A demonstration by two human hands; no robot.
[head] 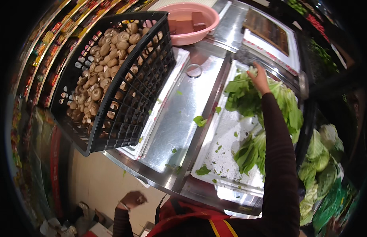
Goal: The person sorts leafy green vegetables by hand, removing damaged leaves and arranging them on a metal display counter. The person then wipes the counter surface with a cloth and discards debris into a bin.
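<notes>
My right hand (259,77) reaches to the far end of a white foam tray (211,148), its fingers on the pale stem end of a bunch of leafy greens (242,91). More greens (285,103) lie along the tray's right side, and another bunch (250,154) rests nearer to me, partly hidden by my sleeve. My left hand (134,199) hangs low beside the counter's near edge, over the floor, its fingers curled; whether it holds anything does not show. Torn leaves and dark crumbs are scattered in the tray.
A black plastic crate (127,97) of brown mushrooms (112,62) stands tilted at the left of the steel counter (174,130). Beyond it is a pink basin (211,19) with dark red blocks in liquid. A roll of clear tape (194,71) lies mid-counter. Cabbages (319,160) sit at right.
</notes>
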